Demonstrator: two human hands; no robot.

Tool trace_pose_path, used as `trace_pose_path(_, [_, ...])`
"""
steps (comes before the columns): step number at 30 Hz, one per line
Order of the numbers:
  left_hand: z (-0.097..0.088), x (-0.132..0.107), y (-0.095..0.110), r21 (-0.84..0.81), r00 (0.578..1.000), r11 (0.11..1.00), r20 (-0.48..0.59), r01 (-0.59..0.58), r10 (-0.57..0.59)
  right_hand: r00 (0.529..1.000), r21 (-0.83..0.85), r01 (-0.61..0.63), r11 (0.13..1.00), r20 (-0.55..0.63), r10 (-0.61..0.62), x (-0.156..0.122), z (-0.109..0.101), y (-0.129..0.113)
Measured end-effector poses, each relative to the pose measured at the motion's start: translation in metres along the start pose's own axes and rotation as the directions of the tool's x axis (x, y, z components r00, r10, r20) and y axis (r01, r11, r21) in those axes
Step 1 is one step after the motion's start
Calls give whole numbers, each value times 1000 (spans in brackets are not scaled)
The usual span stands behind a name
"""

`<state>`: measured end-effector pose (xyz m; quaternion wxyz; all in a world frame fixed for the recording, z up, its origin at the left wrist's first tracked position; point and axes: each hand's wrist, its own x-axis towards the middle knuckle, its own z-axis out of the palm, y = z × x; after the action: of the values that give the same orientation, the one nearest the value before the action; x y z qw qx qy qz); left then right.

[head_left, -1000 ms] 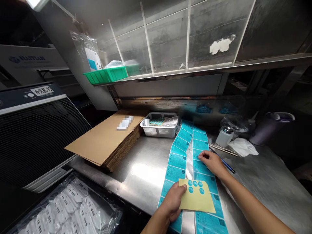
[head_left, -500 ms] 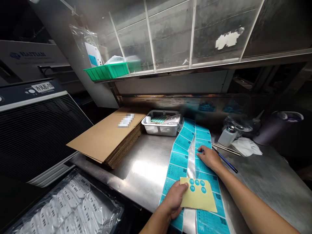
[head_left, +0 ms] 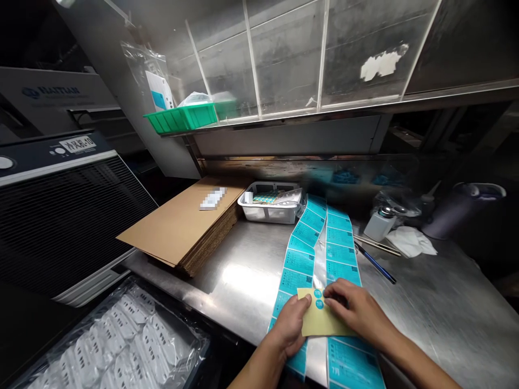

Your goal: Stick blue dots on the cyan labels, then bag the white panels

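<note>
Pinching the yellow sheet [head_left: 324, 326] by its left edge, the left hand [head_left: 288, 322] holds it lengthwise across label strips [head_left: 353, 361]; the right hand [head_left: 360, 309], nearer its stickers [head_left: 319, 304], bends its fingers beside them, grip unclear.

Metal bench [head_left: 430, 313], cardboard stack [head_left: 178, 227], white basket [head_left: 270, 215], label strips [head_left: 299, 260], pen [head_left: 376, 263]

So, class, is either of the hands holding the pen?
No, the pen lies on the metal table, beside the blue labels.

We see a stack of cardboard [head_left: 178, 221] left of a white basket [head_left: 270, 215], a green tray [head_left: 182, 119] on the shelf [head_left: 284, 117] above, and, to the right, a pen [head_left: 376, 263], bottle [head_left: 378, 226] and crumpled wipe [head_left: 411, 241].
</note>
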<state>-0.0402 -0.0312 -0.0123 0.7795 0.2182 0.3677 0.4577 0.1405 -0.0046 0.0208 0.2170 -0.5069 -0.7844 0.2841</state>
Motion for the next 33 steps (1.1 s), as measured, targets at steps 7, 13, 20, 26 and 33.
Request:
trace_pose_path(7, [1,-1,-5,58,998,998,-52,-31,34,992,-172,-21,985,-128,-1,-11,35,-15])
trace_pose_path(13, [1,-5,-5,101,999,995,-38,-9,13,980,-212,-35,977,-197,-8,-14,41,-19])
trace_pose_path(20, [2,-5,-6,138,997,990,-72,10,0,983,-51,-28,998,-180,18,-19,33,-18])
trace_pose_path(26, [0,-4,-8,121,996,992,-85,37,-26,955,140,-132,981,-246,163,36,-17,28])
trace_pose_path(33, [-6,-5,-8,165,996,983,-49,77,-70,903,-10,-322,947,-304,304,120,-41,91])
